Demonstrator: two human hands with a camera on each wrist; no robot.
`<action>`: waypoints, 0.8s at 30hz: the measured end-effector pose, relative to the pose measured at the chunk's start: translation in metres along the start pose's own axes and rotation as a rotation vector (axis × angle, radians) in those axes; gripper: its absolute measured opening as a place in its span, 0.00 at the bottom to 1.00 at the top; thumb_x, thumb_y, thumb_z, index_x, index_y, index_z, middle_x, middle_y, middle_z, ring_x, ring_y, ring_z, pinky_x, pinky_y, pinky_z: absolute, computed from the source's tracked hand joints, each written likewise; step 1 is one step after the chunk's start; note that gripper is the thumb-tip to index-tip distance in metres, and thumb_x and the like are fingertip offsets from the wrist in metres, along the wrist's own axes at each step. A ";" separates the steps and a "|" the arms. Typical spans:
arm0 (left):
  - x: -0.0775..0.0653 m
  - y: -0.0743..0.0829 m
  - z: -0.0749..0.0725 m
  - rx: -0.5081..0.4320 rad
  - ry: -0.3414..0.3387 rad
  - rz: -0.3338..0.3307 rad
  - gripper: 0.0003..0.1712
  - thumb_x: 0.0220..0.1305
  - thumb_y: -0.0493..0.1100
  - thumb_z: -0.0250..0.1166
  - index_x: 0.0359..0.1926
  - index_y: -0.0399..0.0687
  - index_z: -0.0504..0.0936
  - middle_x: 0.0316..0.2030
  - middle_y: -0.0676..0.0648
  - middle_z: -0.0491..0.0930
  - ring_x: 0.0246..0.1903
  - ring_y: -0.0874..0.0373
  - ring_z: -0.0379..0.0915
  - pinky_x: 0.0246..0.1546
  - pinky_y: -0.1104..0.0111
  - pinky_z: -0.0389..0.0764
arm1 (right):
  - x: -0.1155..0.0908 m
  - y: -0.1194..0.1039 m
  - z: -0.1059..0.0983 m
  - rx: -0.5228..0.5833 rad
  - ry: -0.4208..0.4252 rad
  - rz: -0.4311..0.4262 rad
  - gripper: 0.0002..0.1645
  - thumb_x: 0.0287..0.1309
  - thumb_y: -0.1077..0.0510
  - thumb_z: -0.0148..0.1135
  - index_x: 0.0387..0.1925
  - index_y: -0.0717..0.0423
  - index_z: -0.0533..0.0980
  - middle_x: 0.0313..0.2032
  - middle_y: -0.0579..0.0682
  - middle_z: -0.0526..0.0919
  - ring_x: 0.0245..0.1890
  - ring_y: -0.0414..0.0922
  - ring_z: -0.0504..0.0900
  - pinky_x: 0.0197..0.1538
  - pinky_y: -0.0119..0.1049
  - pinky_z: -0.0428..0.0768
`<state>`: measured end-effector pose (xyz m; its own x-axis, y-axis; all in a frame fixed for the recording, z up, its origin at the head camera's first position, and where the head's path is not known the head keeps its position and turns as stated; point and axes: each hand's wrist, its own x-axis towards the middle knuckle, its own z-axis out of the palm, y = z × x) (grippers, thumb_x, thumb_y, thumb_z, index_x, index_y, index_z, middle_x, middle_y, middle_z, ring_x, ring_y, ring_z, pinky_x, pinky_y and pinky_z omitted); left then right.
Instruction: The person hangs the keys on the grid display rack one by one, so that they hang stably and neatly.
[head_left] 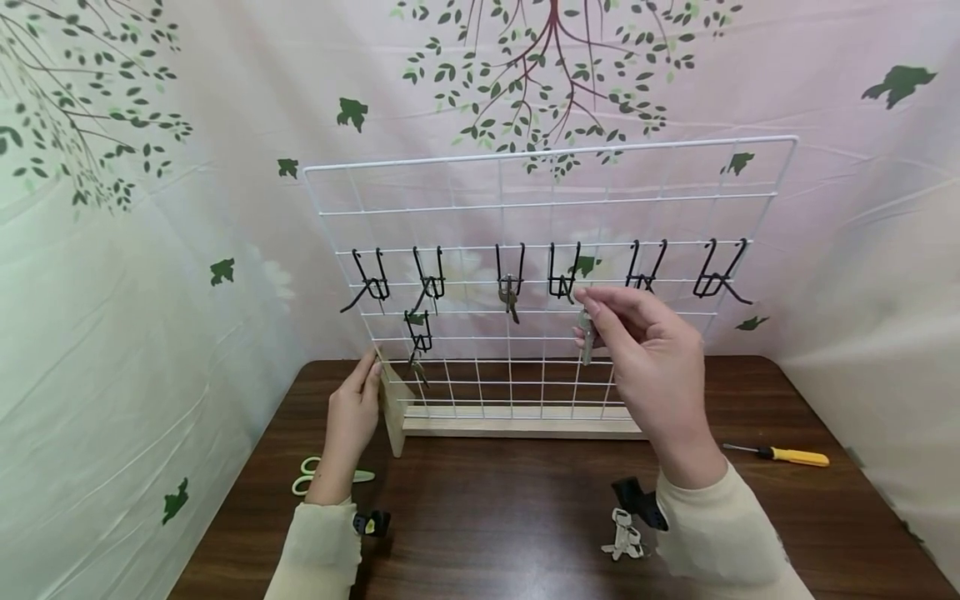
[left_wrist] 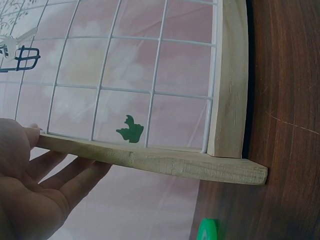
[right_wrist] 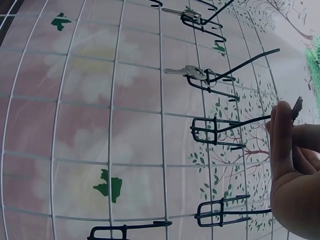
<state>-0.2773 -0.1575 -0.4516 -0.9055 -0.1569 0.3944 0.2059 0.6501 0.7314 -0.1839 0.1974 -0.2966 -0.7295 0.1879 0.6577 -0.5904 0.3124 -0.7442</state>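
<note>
My right hand (head_left: 663,367) pinches a key (head_left: 587,337) between thumb and fingers, close to the tip of a black hook (head_left: 562,273) on the white wire grid rack (head_left: 551,202). In the right wrist view, part of the key (right_wrist: 297,110) juts out past the fingers. My left hand (head_left: 354,410) holds the wooden side piece (head_left: 393,408) of the rack at its left edge, thumb on one face and fingers on the other. More keys hang on other hooks, among them a key (head_left: 510,302) on the middle one and another key (head_left: 420,373) at lower left.
Several keys (head_left: 624,535) lie on the brown table (head_left: 487,508) by the right wrist. Green-handled scissors (head_left: 303,477) rest near the left forearm. A yellow-handled screwdriver (head_left: 798,457) lies at the right. A patterned curtain (head_left: 247,108) stands behind the rack.
</note>
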 end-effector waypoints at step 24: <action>-0.005 -0.007 -0.011 -0.021 -0.025 0.021 0.27 0.86 0.54 0.52 0.80 0.61 0.71 0.70 0.38 0.79 0.57 0.41 0.82 0.57 0.43 0.80 | -0.006 0.007 0.023 0.026 -0.056 0.002 0.17 0.80 0.63 0.58 0.62 0.58 0.83 0.57 0.55 0.90 0.40 0.35 0.91 0.46 0.29 0.88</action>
<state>-0.2703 -0.1694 -0.4523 -0.9097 -0.1249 0.3961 0.2324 0.6375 0.7345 -0.1918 0.1771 -0.3084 -0.7484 0.1361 0.6491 -0.5971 0.2879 -0.7488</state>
